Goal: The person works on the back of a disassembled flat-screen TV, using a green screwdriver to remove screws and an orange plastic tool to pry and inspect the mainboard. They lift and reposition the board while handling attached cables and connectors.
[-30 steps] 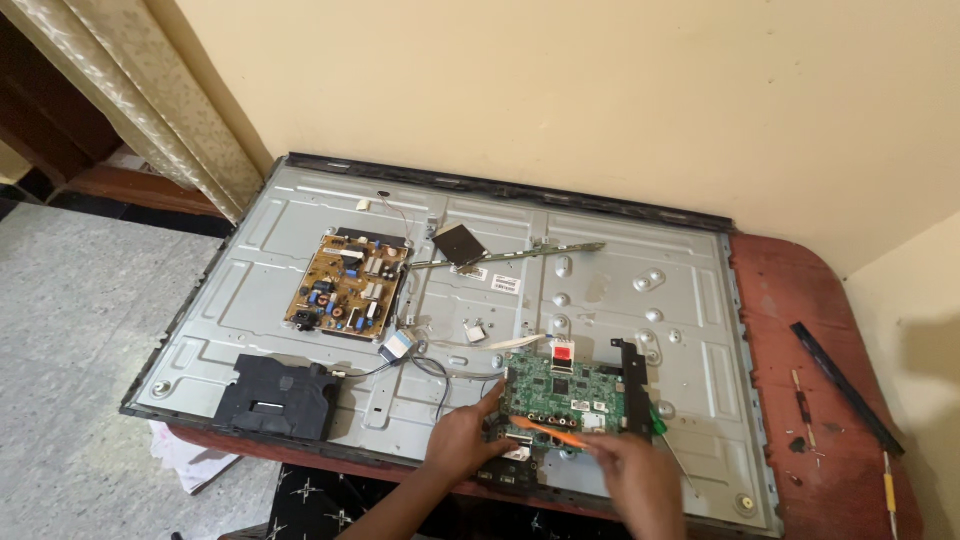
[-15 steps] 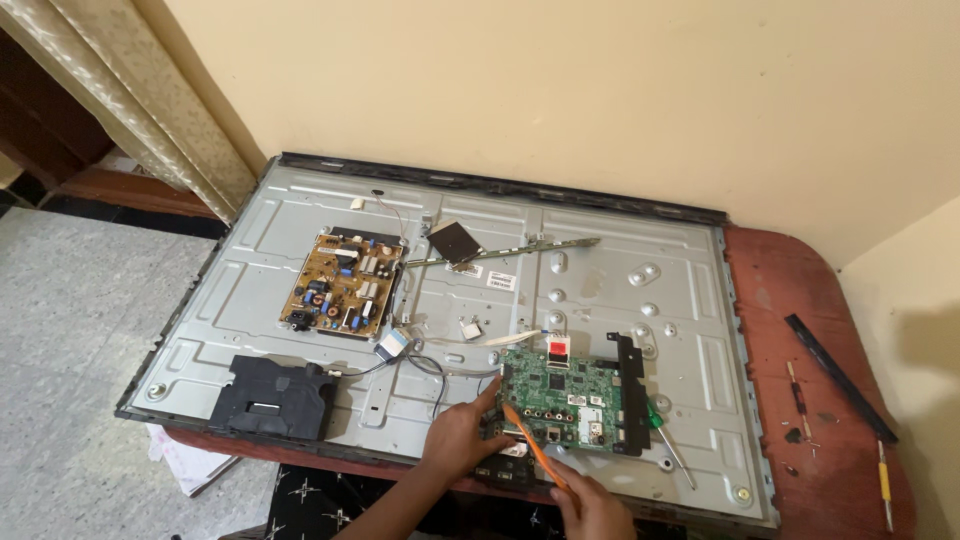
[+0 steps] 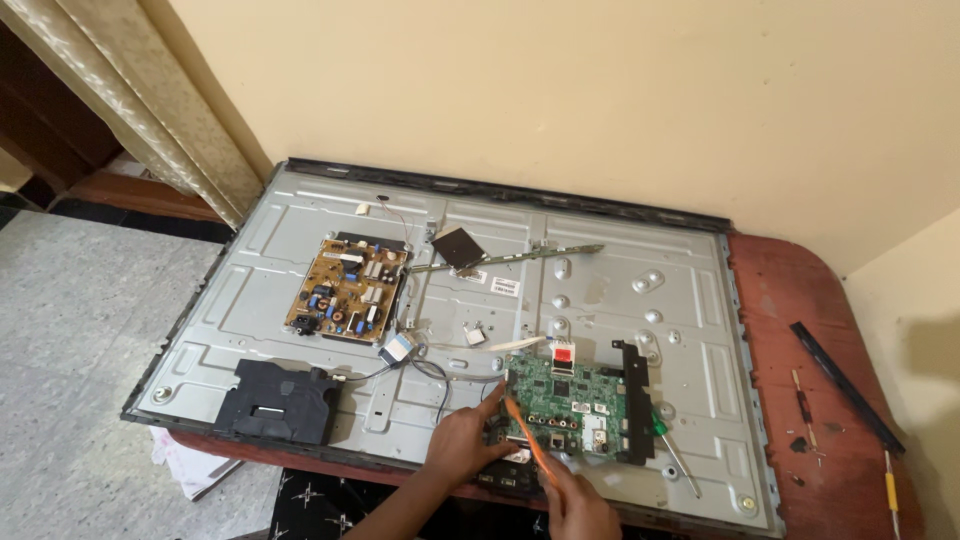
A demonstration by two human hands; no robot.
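A flat-screen television lies face down with its back cover off, showing the grey metal back panel [image 3: 300, 240]. A green circuit board [image 3: 575, 400] sits low on the panel. My left hand [image 3: 462, 440] rests on the board's left edge, fingers pressing by it. My right hand [image 3: 578, 505] is closed on a thin orange pry tool [image 3: 527, 432] whose tip points at the board's left side. A brown power board [image 3: 348, 288] is fixed higher up on the left.
A black speaker module [image 3: 280, 400] sits at the panel's lower left. A green-handled screwdriver [image 3: 672, 445] lies right of the green board. The red-brown table [image 3: 820, 400] carries a long black strip [image 3: 845, 385] and small parts. Beige wall behind, grey floor left.
My right hand has drawn back from over the green board towards the panel's near edge. The orange tool now angles up to the board's left side. The left hand stays put.
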